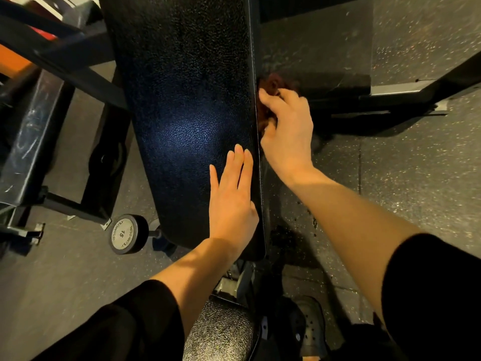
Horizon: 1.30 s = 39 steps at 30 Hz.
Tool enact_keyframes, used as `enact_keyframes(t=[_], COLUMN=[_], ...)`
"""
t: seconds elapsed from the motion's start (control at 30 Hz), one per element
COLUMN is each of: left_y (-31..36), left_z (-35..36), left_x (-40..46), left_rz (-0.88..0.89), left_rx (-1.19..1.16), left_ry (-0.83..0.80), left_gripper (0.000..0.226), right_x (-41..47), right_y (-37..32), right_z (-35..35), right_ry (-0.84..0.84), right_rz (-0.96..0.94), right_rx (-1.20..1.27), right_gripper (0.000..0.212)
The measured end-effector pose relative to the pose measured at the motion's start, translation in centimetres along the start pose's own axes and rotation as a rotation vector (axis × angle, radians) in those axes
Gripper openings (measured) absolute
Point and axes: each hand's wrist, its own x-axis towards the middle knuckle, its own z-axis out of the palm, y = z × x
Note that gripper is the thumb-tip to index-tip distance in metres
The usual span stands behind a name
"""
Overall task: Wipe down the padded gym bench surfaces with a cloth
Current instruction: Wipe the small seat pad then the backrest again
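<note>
A long black padded bench back [182, 113] runs up the middle of the head view. My left hand [231, 196] lies flat on its near right part with straight fingers. My right hand [286, 131] grips a dark reddish cloth [270, 84] against the pad's right side edge, fingers curled round it. Most of the cloth is hidden by the hand and the pad's edge. A second textured pad, the seat [221, 332], shows at the bottom centre between my arms.
A 15-marked dumbbell [125, 234] lies on the speckled rubber floor at the bench's lower left. Black metal frame bars [65, 56] and a rack stand at left. Another frame foot [406, 100] sits at right. My shoe [312, 327] is near the bottom.
</note>
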Motion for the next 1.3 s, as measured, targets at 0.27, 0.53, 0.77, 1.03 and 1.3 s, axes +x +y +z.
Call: enact_keyframes(t=[0.27,0.53,0.77,1.03,1.3], left_y=[-0.2,0.1,0.0,-0.4,-0.7], left_z=[0.1,0.1,0.1,0.1,0.4], left_x=[0.1,-0.1,0.0,0.0,0.0], left_rz=[0.002,-0.016,0.003,0.016,0.023], left_rx=[0.034,0.044,0.082,0.095,0.108], left_ry=[0.038,0.026,0.008,-0.006,-0.011], left_gripper=[0.090,0.089,0.090,0.089,0.084], right_x=[-2.5,-4.5,-6.8,-8.9,-11.7], right_y=[1.0,1.5,4.3,5.1,1.9], right_z=[0.0,-0.7,-0.5,0.5,0.7], right_ry=[-0.077,-0.084,-0.122,-0.207,-0.125], right_rz=[0.117,0.154,0.336,0.344,0.293], right_rx=[0.080,0.184,0.155,0.115,0.443], right_gripper=[0.051,0.051,0.048,0.050,0.046])
